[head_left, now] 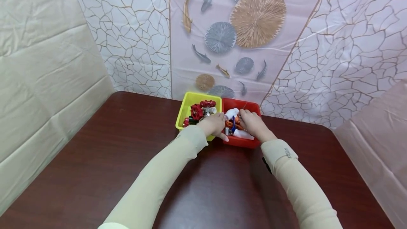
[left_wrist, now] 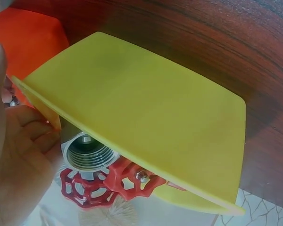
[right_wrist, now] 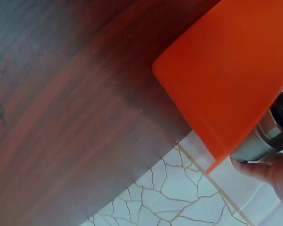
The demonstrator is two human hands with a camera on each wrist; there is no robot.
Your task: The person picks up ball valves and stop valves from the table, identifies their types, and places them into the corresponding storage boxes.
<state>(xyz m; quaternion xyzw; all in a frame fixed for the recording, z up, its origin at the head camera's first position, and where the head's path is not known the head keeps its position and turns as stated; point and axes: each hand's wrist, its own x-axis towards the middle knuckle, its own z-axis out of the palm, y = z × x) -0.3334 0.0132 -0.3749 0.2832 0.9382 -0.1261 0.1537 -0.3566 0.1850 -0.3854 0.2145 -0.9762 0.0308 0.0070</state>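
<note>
A yellow bin (head_left: 189, 98) and a red bin (head_left: 241, 142) stand side by side at the table's far edge. The yellow bin (left_wrist: 146, 117) holds metal valves with red handwheels (head_left: 196, 111). My left hand (head_left: 213, 124) reaches over its near right corner, fingers curled against the threaded end of one metal valve (left_wrist: 87, 155) with a red handwheel (left_wrist: 92, 188). My right hand (head_left: 252, 123) is inside the red bin (right_wrist: 231, 70) among white fittings (head_left: 232, 113) and a blue-handled part (head_left: 233, 124). In the right wrist view, my right hand (right_wrist: 273, 172) grips a metal cylindrical fitting (right_wrist: 266, 136).
The dark wooden table (head_left: 127, 158) stretches toward me in front of the bins. Patterned fabric sheets (head_left: 222, 27) hang close behind and to both sides of the table. Both arms wear pale long sleeves (head_left: 165, 172).
</note>
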